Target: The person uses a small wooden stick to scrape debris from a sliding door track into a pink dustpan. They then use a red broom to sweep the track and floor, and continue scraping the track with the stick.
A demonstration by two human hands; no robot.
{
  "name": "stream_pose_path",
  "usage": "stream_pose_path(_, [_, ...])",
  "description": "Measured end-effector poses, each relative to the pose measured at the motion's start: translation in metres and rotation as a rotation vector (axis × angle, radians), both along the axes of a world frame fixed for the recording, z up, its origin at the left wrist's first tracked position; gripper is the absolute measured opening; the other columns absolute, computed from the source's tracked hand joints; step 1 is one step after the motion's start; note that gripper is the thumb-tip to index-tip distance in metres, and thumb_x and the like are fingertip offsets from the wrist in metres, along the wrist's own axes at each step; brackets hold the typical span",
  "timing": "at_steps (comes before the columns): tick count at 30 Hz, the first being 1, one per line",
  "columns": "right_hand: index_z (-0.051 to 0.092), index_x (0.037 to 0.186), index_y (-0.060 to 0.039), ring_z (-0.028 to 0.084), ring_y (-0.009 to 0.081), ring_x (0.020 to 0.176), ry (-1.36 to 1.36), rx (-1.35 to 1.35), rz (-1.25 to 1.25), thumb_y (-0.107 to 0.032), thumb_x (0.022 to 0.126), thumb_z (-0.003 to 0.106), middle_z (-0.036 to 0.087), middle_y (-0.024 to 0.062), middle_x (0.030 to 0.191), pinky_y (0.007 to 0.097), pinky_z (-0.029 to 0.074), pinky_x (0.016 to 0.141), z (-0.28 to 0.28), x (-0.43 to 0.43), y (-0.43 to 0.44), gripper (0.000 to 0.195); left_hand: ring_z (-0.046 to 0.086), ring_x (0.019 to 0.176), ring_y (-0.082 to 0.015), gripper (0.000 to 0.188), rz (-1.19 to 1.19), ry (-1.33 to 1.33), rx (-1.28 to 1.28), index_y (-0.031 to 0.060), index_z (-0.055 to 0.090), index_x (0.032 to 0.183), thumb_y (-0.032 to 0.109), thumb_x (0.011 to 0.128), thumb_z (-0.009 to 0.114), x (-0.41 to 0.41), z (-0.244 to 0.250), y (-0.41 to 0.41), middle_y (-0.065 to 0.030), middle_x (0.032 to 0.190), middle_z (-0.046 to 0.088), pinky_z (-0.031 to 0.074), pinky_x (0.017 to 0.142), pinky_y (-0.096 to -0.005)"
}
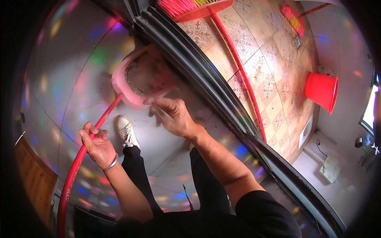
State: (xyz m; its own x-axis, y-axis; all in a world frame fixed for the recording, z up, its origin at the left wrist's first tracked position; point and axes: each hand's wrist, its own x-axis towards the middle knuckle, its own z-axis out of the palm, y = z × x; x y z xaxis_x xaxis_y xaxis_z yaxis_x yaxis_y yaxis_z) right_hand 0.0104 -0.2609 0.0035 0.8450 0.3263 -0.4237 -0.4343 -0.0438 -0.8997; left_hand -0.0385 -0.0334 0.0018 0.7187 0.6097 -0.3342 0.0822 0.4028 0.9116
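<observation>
My left hand (96, 142), with a metal bangle at the wrist, holds the red handle (71, 178) of a pink plastic dustpan (120, 80). Grey dust and debris (140, 89) lie in the pan, along its inner edge. My right hand (168, 114) is at the pan's near rim, blurred by motion, its fingers bent; whether they touch the rim I cannot tell. Beyond the door track, a broom with pink and yellow bristles (184, 7) lies on the tiles, its long red handle (238, 59) running along the track.
A black metal sliding-door track (202, 65) crosses the floor diagonally. Past it are a patterned tile floor (268, 71), a red bucket (321, 90) and another pink and yellow brush head (293, 20). My shoe (125, 131) stands near the dustpan. A wooden panel (35, 181) is at left.
</observation>
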Motion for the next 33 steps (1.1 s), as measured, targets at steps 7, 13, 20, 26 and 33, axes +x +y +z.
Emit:
stream_pose_path(7, [0.049,0.126,-0.0021,0.058,0.0188,0.102,-0.056,0.325,0.202,0.005,0.084,0.042,0.063,0.0126,0.106,0.0300,0.046,0.088,0.001,-0.002,-0.022,0.043,0.042,0.053,-0.0095,0.037,0.008,0.046,0.031,0.0049,0.058,0.097,0.040,0.092,0.049,0.003,-0.003,-0.003,0.0011,0.073,0.049,0.039,0.054,-0.0256])
stream_pose_path(13, [0.061,0.104,0.0025,0.060,0.0149,0.082,-0.134,0.212,0.169,-0.010,0.089,0.056,0.064,0.0089,0.091,0.0263,0.048,0.071,0.002,0.022,-0.039,0.020,0.043,0.053,-0.0096,0.037,-0.002,0.031,0.024,0.0040,0.058,0.096,0.040,0.092,0.049,0.006,-0.003,-0.003,0.0009,0.072,0.048,0.040,0.053,-0.0252])
stream_pose_path(20, [0.049,0.124,-0.0010,0.062,0.0176,0.063,-0.511,-0.637,0.158,-0.001,0.082,0.047,0.063,0.0129,0.069,0.0297,0.049,0.063,0.008,0.096,-0.077,0.042,0.043,0.052,-0.0094,0.036,0.018,0.026,-0.016,0.0046,0.058,0.096,0.039,0.093,0.047,0.009,0.001,-0.004,0.0015,0.072,0.047,0.039,0.052,-0.0256])
stream_pose_path(26, [0.067,0.097,-0.0097,0.061,0.0371,0.070,-0.616,-0.879,0.381,-0.009,0.080,0.053,0.060,0.0222,0.074,0.0398,0.050,0.066,-0.022,0.150,-0.063,0.022,0.039,0.054,-0.0072,0.034,0.016,0.038,-0.046,0.0068,0.056,0.096,0.040,0.093,0.047,0.011,0.009,0.004,0.0032,0.073,0.044,0.034,0.057,-0.0257])
stream_pose_path(33, [0.068,0.086,-0.0091,0.062,0.0368,0.073,-0.739,-0.978,0.362,-0.011,0.081,0.051,0.060,0.0235,0.075,0.0407,0.050,0.064,-0.062,0.188,-0.015,0.018,0.038,0.051,-0.0068,0.034,0.038,0.036,-0.066,0.0077,0.056,0.095,0.040,0.094,0.046,0.016,0.011,0.008,0.0039,0.072,0.045,0.034,0.055,-0.0250])
